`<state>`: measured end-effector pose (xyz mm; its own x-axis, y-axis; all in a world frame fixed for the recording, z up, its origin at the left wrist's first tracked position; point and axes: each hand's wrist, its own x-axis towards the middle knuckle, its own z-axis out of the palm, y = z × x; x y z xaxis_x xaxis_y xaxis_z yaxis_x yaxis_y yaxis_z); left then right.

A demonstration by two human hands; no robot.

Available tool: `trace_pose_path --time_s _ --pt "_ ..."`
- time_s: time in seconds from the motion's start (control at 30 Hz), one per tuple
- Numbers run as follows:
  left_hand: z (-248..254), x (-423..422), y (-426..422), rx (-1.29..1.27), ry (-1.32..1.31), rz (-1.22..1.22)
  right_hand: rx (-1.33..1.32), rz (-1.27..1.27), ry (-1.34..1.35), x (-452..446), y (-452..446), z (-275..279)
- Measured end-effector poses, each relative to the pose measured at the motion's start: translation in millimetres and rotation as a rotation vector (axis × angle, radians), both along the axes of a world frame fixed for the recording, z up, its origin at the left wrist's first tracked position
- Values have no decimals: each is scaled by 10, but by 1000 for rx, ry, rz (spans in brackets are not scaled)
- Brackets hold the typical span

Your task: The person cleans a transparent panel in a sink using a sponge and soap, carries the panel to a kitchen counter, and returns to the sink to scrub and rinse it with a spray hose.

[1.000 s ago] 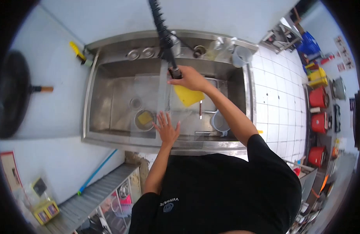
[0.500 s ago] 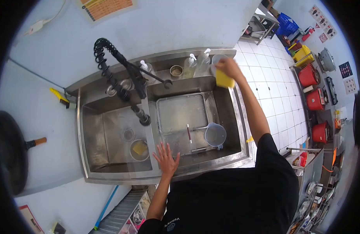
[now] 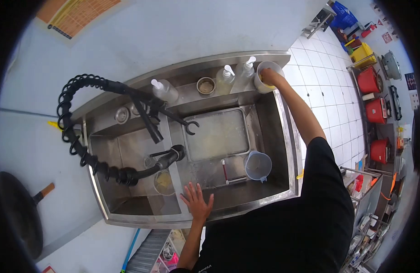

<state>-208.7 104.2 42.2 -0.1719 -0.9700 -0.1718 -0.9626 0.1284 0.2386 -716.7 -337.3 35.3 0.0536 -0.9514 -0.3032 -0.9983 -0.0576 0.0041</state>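
Observation:
My right hand [image 3: 270, 78] reaches down into a white plastic tub [image 3: 267, 88] at the back right corner of the sink. A bit of yellow sponge [image 3: 262, 78] shows by my fingers, which are partly hidden inside. My left hand [image 3: 197, 204] is open with fingers spread, near the sink's front edge by the divider, and holds nothing. Ahead of it in the right basin lie a rectangular metal tray [image 3: 215, 134] with cloudy water, a thin dark-red-handled tool [image 3: 225, 172] and a clear plastic measuring jug [image 3: 257, 166].
A black coiled spray tap [image 3: 75, 132] arches over the left basin, where a round bowl [image 3: 164, 183] holds another yellow sponge. Pump bottles [image 3: 225, 82] and a small metal bowl [image 3: 206, 85] line the back ledge. A wok [image 3: 18, 214] hangs at the left.
My right hand has lowered the yellow sponge from above the sink's right corner into the white tub. My left hand stays by the front edge. The view has shifted and turned slightly.

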Motion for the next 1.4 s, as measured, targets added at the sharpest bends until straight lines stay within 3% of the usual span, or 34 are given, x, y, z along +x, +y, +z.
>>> trace_pose_path --time_s 0.07,0.17,0.3,0.4,0.5,0.6,0.67,0.7,0.8,0.83,0.93,1.03,1.07,1.1,1.17,1.27,1.37,1.4 --pt "15 8 -4 -1 -1 -2 -80 -122 -30 -7 58 -169" --pt "1 7 12 -18 -2 -1 30 -97 3 -4 -3 -165" --pt "56 44 -3 -19 9 -8 199 49 74 129 -71 751" --pt "63 52 31 -28 35 9 -257 1 -90 -224 -52 823" --pt "5 44 35 -69 26 25 -421 -325 -360 49 303 1462" --pt "38 25 34 -74 30 21 -261 -207 -220 171 335 1139" --pt "33 44 41 -70 52 23 -121 -162 -288 95 207 677" --pt "23 51 41 -67 58 22 -194 -114 -325 155 251 656" --pt "32 91 61 -54 69 23 -302 -304 -155 105 179 414" --pt "47 99 59 -48 78 23 -210 -366 -165 127 211 599" --pt "81 77 23 -56 92 36 -510 -501 -337 578 612 1503" --pt "60 70 52 -72 88 37 -725 -508 -778 806 1024 1600" --pt "43 61 46 -85 82 35 -699 -449 -996 888 1078 1352" --pt "48 40 45 -79 84 40 -387 -622 -1192 1357 1387 1785" --pt "84 42 30 -73 77 40 -164 -609 -1651 1593 1314 1184" --pt "58 66 36 -96 104 28 -180 -859 -1807 1733 926 793" --pt "73 62 44 -94 90 28 -324 -1075 -1775 1953 503 915" --pt "47 61 69 -106 90 23 -461 -1122 -1525 2052 453 959"
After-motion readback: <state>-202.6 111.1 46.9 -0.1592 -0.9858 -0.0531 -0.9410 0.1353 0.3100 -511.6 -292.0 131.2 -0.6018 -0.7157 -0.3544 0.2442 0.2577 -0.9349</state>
